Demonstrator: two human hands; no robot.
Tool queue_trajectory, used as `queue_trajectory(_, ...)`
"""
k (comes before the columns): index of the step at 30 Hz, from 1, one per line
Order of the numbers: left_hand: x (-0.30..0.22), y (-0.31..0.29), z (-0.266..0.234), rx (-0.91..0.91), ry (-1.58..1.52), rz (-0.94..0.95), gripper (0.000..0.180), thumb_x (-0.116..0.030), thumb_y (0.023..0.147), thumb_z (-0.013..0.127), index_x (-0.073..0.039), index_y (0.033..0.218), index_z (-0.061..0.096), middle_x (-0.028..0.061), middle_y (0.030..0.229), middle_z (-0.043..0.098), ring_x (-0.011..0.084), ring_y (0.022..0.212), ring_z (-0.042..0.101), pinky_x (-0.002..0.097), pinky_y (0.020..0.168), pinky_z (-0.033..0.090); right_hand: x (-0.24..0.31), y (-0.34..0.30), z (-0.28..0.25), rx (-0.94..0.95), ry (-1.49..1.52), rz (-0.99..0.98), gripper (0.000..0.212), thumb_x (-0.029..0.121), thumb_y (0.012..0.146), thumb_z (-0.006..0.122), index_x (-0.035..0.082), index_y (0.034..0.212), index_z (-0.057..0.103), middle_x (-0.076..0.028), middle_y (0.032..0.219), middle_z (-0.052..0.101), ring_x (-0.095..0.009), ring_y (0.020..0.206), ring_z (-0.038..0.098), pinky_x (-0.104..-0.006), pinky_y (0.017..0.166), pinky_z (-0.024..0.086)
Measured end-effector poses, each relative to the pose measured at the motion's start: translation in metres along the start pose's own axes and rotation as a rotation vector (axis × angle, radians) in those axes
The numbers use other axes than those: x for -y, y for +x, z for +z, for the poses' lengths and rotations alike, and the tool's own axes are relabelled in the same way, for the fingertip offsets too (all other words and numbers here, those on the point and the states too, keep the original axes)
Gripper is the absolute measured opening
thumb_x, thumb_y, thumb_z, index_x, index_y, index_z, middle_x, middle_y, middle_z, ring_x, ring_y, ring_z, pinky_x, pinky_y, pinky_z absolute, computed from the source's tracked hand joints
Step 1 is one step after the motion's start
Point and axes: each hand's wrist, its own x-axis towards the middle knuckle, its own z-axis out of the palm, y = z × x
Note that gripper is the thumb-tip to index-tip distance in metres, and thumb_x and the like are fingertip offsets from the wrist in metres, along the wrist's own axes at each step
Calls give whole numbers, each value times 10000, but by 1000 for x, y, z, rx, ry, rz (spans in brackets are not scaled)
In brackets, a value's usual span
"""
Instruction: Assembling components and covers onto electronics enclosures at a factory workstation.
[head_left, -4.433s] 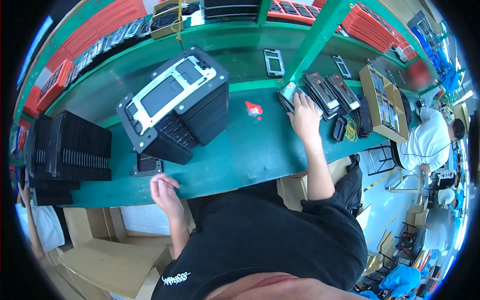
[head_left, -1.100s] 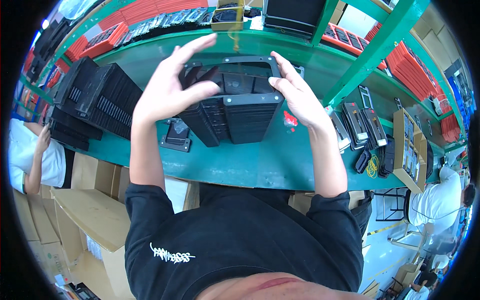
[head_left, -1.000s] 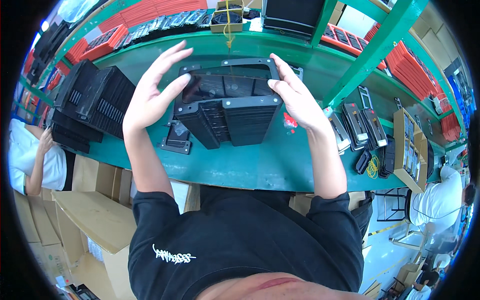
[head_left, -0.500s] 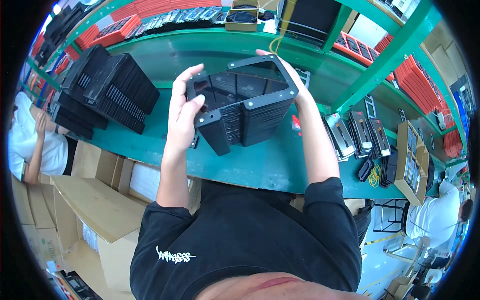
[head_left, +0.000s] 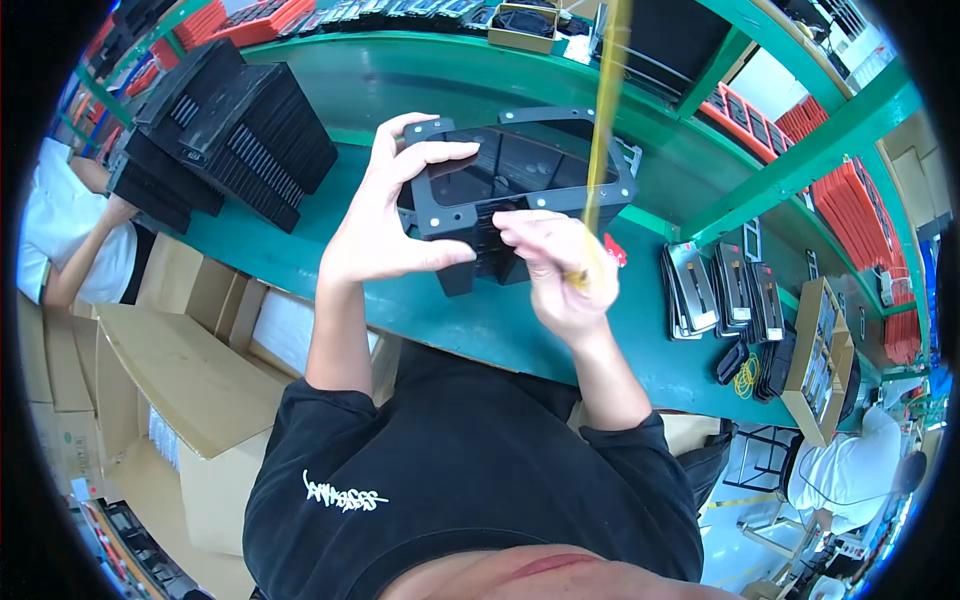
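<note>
A tall stack of black plastic frames [head_left: 560, 200] stands upright in front of me, with a dark glossy panel inside the top frame. My left hand [head_left: 385, 215] clamps its left corner, fingers over the top and thumb across the front. At the front side, my right hand [head_left: 565, 265] has its fingers drawn together, the tips close to the notch in the stack. A blurred yellow band [head_left: 606, 110] runs from the upper edge down to the right hand, which appears to grip its lower end; the exact grip is smeared by motion.
Taller black stacks [head_left: 235, 140] stand left on the green bench [head_left: 480, 315]. On the right lie flat grey panels [head_left: 690, 290], yellow rubber bands [head_left: 747, 377] and a divided cardboard box [head_left: 815, 360]. An open carton [head_left: 190, 380] sits lower left. People work at both sides.
My right hand has left the stack's far right side and come round to its front, with the yellow band now reaching down to it. The left hand's fingers have spread over the corner.
</note>
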Motion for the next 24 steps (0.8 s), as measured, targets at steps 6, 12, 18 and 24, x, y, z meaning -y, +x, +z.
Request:
queue_trajectory(6,5,2,0,-5,102,-12,855,-521,627,835,-56,1325,670,204,1357,501,366,1357,433,483,1124,385,-6,7,10,60,-99,-139,201,-138,906,635,-62,1062,737,-244,1102,743,-370,1066,734,-367,841,619)
queue_trajectory(12,9,0,0,-15,103,13,845,-534,640,814,-52,1320,675,202,1331,520,362,1330,445,482,1121,380,-17,-8,11,61,95,-218,266,-148,878,653,-45,1104,748,-245,1094,752,-410,1179,692,-438,908,628)
queue_trajectory(18,12,2,-1,-27,121,76,811,-428,600,866,-75,1308,688,184,1317,521,354,1306,469,454,1101,429,-38,-12,13,133,-88,-341,286,-146,896,641,-38,1139,745,-272,1156,728,-410,1226,662,-441,831,663)
queue_trajectory(24,5,5,5,-71,129,64,777,-480,698,795,-29,1318,668,172,1288,577,306,1230,536,420,1100,405,-7,6,31,-32,136,35,265,-96,996,562,-36,1205,712,-293,1317,650,-371,1228,661,-373,763,681)
